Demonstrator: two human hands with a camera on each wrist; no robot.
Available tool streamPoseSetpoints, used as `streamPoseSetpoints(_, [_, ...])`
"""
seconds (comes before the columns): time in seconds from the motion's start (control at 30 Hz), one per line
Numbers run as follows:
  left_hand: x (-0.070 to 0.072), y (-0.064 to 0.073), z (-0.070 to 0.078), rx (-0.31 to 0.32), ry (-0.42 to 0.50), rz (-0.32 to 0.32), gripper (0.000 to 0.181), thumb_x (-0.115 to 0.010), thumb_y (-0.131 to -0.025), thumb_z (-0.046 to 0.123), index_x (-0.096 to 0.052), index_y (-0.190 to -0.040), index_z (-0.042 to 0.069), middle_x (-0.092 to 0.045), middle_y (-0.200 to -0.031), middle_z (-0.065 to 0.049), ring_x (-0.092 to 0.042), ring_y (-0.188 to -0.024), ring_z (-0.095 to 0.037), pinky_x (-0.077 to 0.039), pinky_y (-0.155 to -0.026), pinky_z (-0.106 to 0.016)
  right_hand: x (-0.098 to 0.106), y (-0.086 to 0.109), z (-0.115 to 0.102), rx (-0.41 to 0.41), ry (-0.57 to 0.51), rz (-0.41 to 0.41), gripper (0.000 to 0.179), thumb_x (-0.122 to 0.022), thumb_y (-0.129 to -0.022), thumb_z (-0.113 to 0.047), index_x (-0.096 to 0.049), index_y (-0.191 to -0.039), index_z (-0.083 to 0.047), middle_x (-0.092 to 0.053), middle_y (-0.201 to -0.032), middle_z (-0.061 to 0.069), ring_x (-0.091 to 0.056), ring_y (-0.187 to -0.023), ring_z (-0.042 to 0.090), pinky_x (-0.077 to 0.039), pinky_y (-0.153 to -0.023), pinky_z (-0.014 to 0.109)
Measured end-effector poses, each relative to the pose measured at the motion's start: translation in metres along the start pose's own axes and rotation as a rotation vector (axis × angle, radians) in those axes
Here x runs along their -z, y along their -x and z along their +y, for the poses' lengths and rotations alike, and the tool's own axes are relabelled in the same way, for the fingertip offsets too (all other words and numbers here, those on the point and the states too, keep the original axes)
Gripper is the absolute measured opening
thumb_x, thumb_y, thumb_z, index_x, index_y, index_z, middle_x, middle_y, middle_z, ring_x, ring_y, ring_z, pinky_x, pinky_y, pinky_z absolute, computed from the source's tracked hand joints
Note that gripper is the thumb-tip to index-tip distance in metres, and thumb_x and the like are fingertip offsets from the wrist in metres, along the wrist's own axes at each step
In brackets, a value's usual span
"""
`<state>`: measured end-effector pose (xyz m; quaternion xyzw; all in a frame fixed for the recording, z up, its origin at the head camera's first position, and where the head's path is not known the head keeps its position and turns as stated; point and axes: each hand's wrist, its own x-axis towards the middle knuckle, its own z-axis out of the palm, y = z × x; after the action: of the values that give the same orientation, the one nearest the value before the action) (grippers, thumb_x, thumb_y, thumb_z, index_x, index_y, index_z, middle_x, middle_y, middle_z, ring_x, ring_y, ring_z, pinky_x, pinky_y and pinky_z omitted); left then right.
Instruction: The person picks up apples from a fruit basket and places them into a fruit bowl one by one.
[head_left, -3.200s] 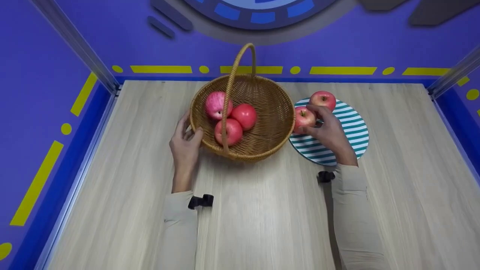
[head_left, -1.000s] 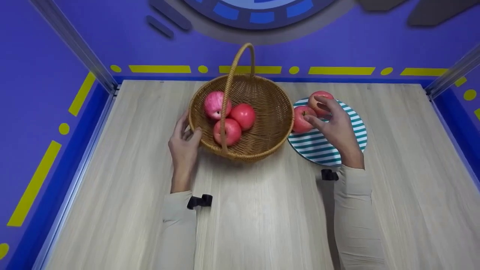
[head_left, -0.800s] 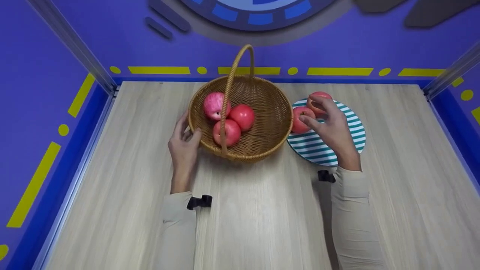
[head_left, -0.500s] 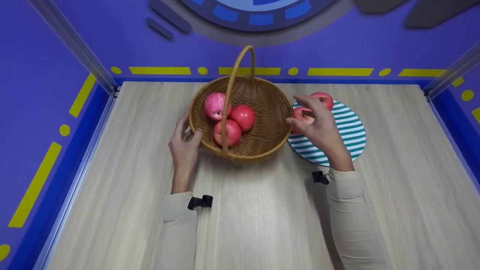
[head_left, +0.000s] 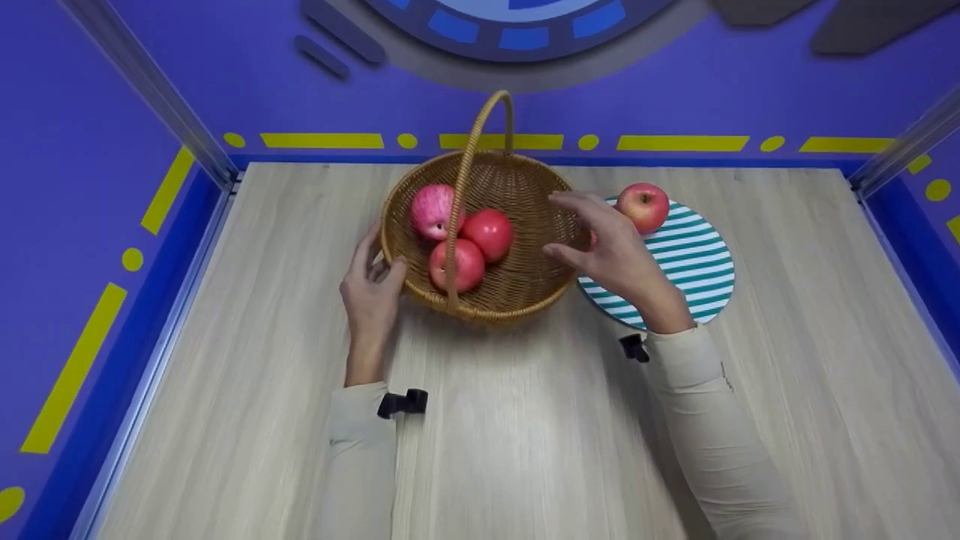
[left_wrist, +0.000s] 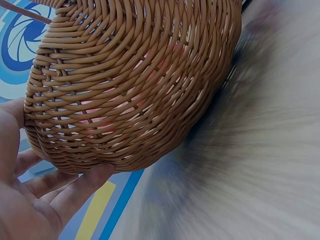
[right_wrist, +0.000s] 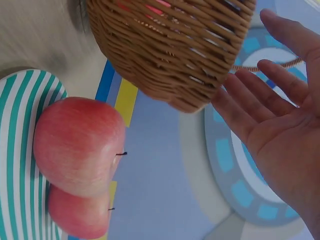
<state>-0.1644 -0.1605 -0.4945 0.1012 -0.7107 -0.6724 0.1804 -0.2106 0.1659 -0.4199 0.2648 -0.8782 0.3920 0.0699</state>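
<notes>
A wicker basket [head_left: 547,277] with a tall handle stands mid-table with three red and pink apples [head_left: 457,265] in its left half. My left hand [head_left: 371,289] holds the basket's left side; in the left wrist view its thumb and fingers lie against the weave [left_wrist: 120,100]. Over the basket's right rim is my right hand [head_left: 611,251], fingers spread and nothing in them. Beside the basket a teal-and-white striped round plate [head_left: 694,262] bears two apples. The rear apple [head_left: 643,208] shows in full, while my right hand mostly hides the nearer apple [right_wrist: 80,145] in the head view.
The wood-grain table [head_left: 495,420] meets a blue back wall [head_left: 300,97] with yellow markings just behind the basket. Another blue panel [head_left: 75,225] rises along the left edge. The basket's handle [head_left: 480,135] arches high above the rim.
My right hand, earlier around the nearer apple on the plate, has come off the apples and moved left over the basket's rim with its fingers apart. My left hand and the basket stay put.
</notes>
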Motion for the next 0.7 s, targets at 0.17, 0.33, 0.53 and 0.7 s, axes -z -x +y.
streamPoseSetpoints(0.17, [-0.001,0.0,0.0,-0.017,-0.003,0.001,0.059,-0.071,-0.094,0.012,-0.062,-0.151,0.026,-0.061,-0.148,-0.003,-0.068,-0.119,-0.025,-0.064,-0.082,-0.032,-0.007,-0.004,-0.003,-0.009,0.018,-0.093,0.068,-0.088,-0.09,-0.016,-0.059,-0.151,-0.011,-0.056,-0.153,0.009,-0.055,-0.138,0.028,-0.054,-0.107,0.049])
streamPoseSetpoints(0.33, [0.0,0.0,-0.001,-0.016,0.0,-0.005,0.058,-0.071,-0.096,0.012,-0.061,-0.152,0.025,-0.061,-0.149,-0.006,-0.068,-0.12,-0.027,-0.064,-0.084,-0.032,-0.015,-0.006,-0.003,-0.017,0.001,-0.167,0.066,-0.086,-0.092,-0.019,-0.058,-0.151,-0.011,-0.056,-0.151,0.009,-0.055,-0.136,0.03,-0.054,-0.107,0.051])
streamPoseSetpoints(0.53, [-0.001,0.001,0.0,-0.021,0.009,-0.014,0.061,-0.071,-0.097,0.011,-0.058,-0.155,0.022,-0.058,-0.151,-0.01,-0.066,-0.123,-0.03,-0.062,-0.09,-0.035,-0.025,-0.011,-0.004,0.031,0.027,-0.2,0.064,-0.087,-0.091,-0.021,-0.061,-0.148,-0.008,-0.059,-0.147,0.01,-0.056,-0.135,0.028,-0.05,-0.112,0.05])
streamPoseSetpoints(0.7, [-0.001,0.001,0.0,-0.03,0.031,-0.014,0.063,-0.07,-0.096,0.009,-0.056,-0.156,0.018,-0.057,-0.153,-0.014,-0.065,-0.124,-0.035,-0.062,-0.092,-0.04,-0.034,-0.017,-0.006,0.049,0.042,-0.253,0.065,-0.087,-0.091,-0.02,-0.06,-0.148,-0.005,-0.06,-0.146,0.012,-0.057,-0.134,0.028,-0.05,-0.112,0.05])
